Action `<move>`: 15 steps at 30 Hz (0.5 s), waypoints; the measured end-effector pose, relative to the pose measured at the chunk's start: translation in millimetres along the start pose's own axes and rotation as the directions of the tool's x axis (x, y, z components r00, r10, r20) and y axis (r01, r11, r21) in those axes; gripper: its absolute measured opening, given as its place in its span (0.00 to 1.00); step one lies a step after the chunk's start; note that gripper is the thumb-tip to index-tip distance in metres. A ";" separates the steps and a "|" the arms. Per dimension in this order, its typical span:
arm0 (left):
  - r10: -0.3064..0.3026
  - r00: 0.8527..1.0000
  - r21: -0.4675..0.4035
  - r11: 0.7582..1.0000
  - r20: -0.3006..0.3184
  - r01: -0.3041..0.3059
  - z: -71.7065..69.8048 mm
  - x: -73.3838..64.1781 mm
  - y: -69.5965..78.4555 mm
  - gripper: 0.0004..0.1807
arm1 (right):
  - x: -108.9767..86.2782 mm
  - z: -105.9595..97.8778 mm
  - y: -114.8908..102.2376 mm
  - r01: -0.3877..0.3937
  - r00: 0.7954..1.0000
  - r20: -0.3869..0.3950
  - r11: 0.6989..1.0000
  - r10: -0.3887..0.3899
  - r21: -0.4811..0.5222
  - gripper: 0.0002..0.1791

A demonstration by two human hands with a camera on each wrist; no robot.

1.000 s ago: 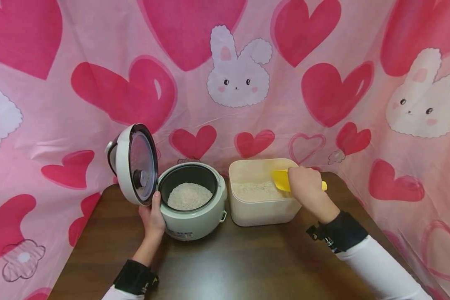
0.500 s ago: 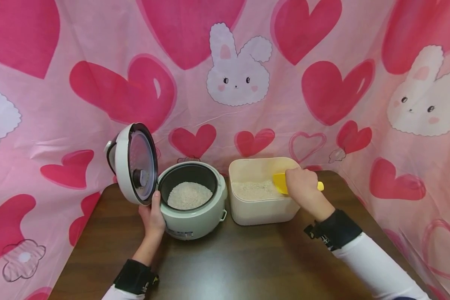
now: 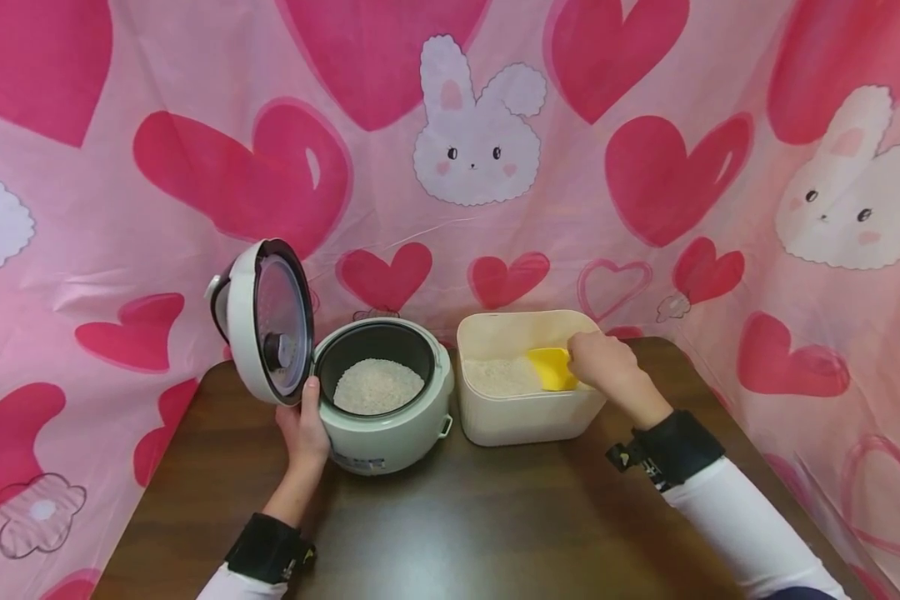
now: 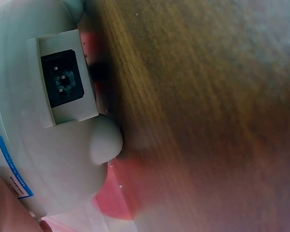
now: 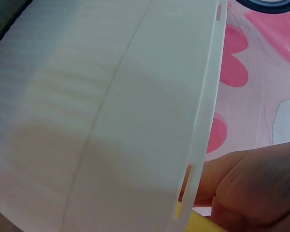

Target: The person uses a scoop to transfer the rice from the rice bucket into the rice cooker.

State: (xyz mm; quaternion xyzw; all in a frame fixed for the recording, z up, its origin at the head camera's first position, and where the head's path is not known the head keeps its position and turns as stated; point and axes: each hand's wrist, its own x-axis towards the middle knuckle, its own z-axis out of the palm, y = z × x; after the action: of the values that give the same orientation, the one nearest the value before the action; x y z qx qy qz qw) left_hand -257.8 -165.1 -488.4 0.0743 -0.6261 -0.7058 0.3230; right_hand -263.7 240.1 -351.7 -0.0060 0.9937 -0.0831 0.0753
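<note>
A pale green rice cooker (image 3: 390, 442) stands with its lid (image 3: 247, 321) raised to the left. White rice (image 3: 377, 387) is heaped in its dark inner pot. My left hand (image 3: 304, 433) holds the cooker's left side just below the lid, thumb pointing up near the rim; its other fingers are largely hidden. My right hand (image 3: 606, 362) grips a yellow scoop (image 3: 551, 368) by the handle, over the right side of a cream bin (image 3: 528, 421). The scoop's blade is inside, at the rice (image 3: 501, 377) there. In the right wrist view the bin's wall (image 5: 135, 121) hides most of the scoop.
Cooker and bin stand side by side on a dark brown wooden table (image 3: 450, 525). Behind and beside them hangs a pink cloth (image 3: 390, 183) with hearts and rabbits. The left wrist view shows the cooker's power socket (image 4: 63, 77) with no cord in it.
The scoop has moved left in the bin, with more of its yellow blade now showing. My right hand has shifted slightly left. My left hand keeps its place at the cooker.
</note>
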 end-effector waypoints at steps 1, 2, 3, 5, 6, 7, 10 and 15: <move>-0.001 1.000 0.000 1.000 0.004 0.001 0.0 0.4 0.0 0.23 | 0.9 0.0 -0.5 0.002 1.000 0.009 1.000 -0.002 0.012 0.09; -0.001 1.000 -0.001 1.000 0.007 0.001 0.0 0.7 0.0 0.23 | 1.5 -0.1 -1.0 0.008 1.000 0.017 1.000 -0.009 0.023 0.08; 0.000 1.000 -0.003 1.000 0.010 0.000 0.0 0.9 0.0 0.23 | 2.1 -0.1 -1.6 0.013 1.000 0.024 0.999 -0.014 0.033 0.08; 0.006 1.000 -0.006 1.000 0.010 -0.006 0.1 1.4 -0.5 0.23 | 4.5 0.3 -1.8 0.023 0.999 0.038 0.998 -0.025 0.057 0.08; 0.010 1.000 -0.007 1.000 0.010 -0.010 0.3 1.6 -0.7 0.23 | 5.6 0.4 -2.0 0.038 0.998 0.042 0.997 -0.041 0.070 0.08; 0.013 1.000 -0.008 1.000 0.009 -0.013 0.4 1.9 -0.9 0.23 | 6.6 0.6 -2.1 0.052 0.997 0.047 0.995 -0.056 0.084 0.08; 0.019 1.000 -0.019 1.000 0.002 -0.019 0.7 1.9 -1.2 0.23 | 11.1 1.2 -2.8 0.093 0.992 0.071 0.988 -0.102 0.119 0.08; 0.024 1.000 -0.035 0.999 -0.012 -0.025 0.9 0.6 -1.9 0.22 | 15.9 4.3 -5.4 0.141 0.985 0.085 0.981 -0.153 0.135 0.09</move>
State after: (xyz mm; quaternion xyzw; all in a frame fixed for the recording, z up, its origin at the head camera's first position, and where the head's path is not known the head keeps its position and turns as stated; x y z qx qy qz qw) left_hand -259.4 -164.7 -489.8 0.0651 -0.6127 -0.7121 0.3366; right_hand -278.8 233.7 -357.3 -0.0787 0.9784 -0.1519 0.1162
